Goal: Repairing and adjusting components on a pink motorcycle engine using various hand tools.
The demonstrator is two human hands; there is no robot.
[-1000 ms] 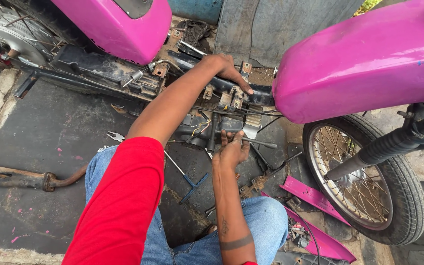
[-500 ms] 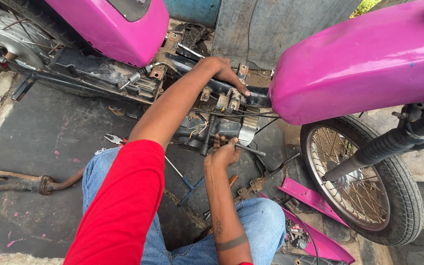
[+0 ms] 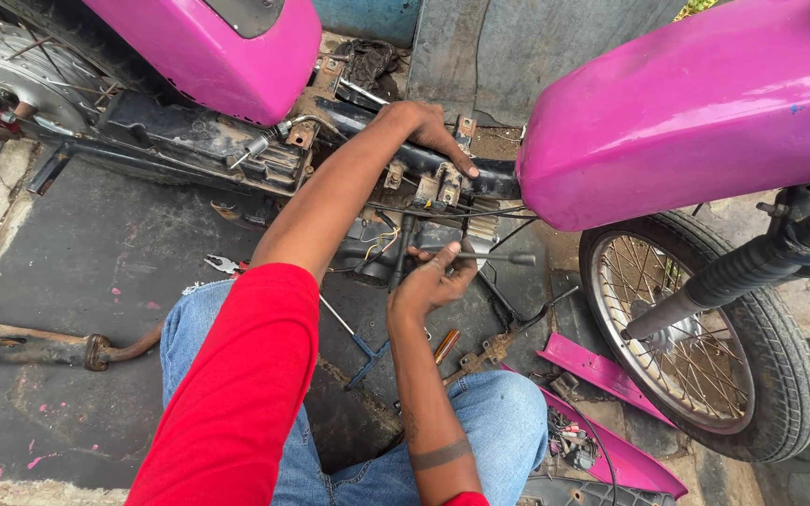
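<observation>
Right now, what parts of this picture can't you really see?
Head view:
- Rod in the right hand: its near end is hidden by the fingers.
- Black frame tube: part is covered by the left hand and the pink tank.
- Front wheel: top hidden behind the fork.
- Small parts by the knee: too tiny to tell.

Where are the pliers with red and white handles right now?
In the head view, the pliers with red and white handles lie on the dark ground left of centre, just beyond the person's denim-clad knee and below the motorcycle's black frame.
</observation>
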